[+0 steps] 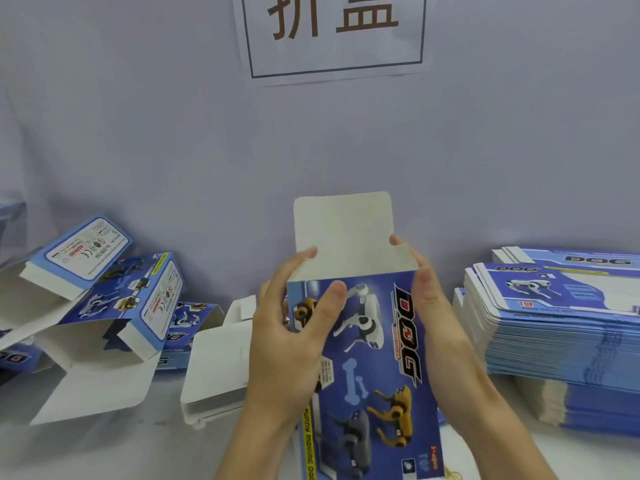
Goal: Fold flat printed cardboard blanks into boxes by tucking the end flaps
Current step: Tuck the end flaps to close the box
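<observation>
Two hands — left (294, 327), right (436, 306) — grip one box (374, 358); two folded boxes (114, 292) lie left.

We count 2 hands: left hand (294, 327), right hand (440, 306). 1 box (367, 358) held. 2 flat-blank stacks (554, 327) at 3 o'clock, approx 3 folded boxes (104, 285) at 9, 1 wall sign (332, 32) at 12.

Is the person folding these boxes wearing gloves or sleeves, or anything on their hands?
No. Both the left hand and the right hand are bare: no gloves, rings, watch or bands show. The forearms are uncovered right down to the frame's bottom edge, so no sleeve is visible.
</observation>
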A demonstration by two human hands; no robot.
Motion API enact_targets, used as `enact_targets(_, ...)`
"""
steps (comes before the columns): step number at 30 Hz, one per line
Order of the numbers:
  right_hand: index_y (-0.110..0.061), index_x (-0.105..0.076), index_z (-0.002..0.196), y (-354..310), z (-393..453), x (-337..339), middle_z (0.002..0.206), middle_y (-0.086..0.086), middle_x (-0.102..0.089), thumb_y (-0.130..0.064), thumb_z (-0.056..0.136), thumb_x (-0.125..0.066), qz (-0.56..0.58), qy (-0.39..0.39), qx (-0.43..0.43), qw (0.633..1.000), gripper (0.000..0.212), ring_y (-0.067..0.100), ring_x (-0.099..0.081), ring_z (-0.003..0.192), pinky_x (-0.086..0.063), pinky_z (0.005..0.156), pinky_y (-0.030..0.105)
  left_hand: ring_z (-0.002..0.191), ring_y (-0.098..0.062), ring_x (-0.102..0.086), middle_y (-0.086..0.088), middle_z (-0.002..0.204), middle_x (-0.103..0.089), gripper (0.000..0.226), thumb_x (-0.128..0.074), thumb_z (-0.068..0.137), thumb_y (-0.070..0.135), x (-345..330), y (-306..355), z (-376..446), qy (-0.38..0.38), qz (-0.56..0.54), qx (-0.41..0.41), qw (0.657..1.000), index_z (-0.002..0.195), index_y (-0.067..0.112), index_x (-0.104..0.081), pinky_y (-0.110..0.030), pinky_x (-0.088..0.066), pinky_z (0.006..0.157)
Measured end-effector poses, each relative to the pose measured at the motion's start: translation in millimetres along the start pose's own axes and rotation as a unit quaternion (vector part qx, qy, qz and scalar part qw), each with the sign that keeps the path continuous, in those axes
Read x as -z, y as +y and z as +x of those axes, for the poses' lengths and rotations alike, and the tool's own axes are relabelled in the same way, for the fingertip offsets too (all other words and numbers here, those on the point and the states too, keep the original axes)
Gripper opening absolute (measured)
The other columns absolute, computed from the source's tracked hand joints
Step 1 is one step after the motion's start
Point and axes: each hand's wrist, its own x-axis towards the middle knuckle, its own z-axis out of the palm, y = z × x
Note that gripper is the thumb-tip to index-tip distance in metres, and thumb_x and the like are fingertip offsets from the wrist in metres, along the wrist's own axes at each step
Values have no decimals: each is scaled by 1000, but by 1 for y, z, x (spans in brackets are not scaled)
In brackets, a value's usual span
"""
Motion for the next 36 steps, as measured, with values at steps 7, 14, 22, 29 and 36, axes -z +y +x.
enact_targets(7,-15,-60,63,2,-6,1,51,4,-58,-38,98,-44,-86,99,12,991,45,16,-57,46,-41,42,21,83,-30,-69,-12,94,-68,38,-56,94,44,-7,4,1,38,20,20,999,70,18,-69,-43,-55,66)
enact_targets(14,-52,-51,118,8,-3,4,72,7,-62,-15,98,-38,34,80,-71,994,44,23,-61,56,-49,43,27,83,-27,-75,7,106,-71,55,-43,96,5,-2,4,3,18,-115,98,988,119,55,-45,-43,-60,62)
enact_targets(22,-21,-63,85,16,-7,2,91,14,-69,-36,84,-41,41,116,-37,992,26,34,-68,68,-50,53,39,89,-23,-72,-3,108,-71,12,-49,79,26,-2,-1,-1,77,-106,67,989,81,21,-59,-41,-51,63)
enact_targets(29,-14,-58,82,21,-8,-3,87,15,-70,-45,87,-42,-54,104,-22,993,36,34,-71,77,-52,58,37,96,-17,-69,0,95,-74,31,-47,86,33,-1,-5,-1,87,-27,43,995,67,9,-53,-41,-57,75)
enact_targets(36,-59,-44,131,-7,-8,16,122,-17,-64,-48,75,-75,-54,-65,-3,996,65,20,-71,102,-60,79,43,105,-13,-69,7,116,-70,48,-52,81,62,3,11,5,63,-139,41,987,123,40,-58,-36,-60,77)
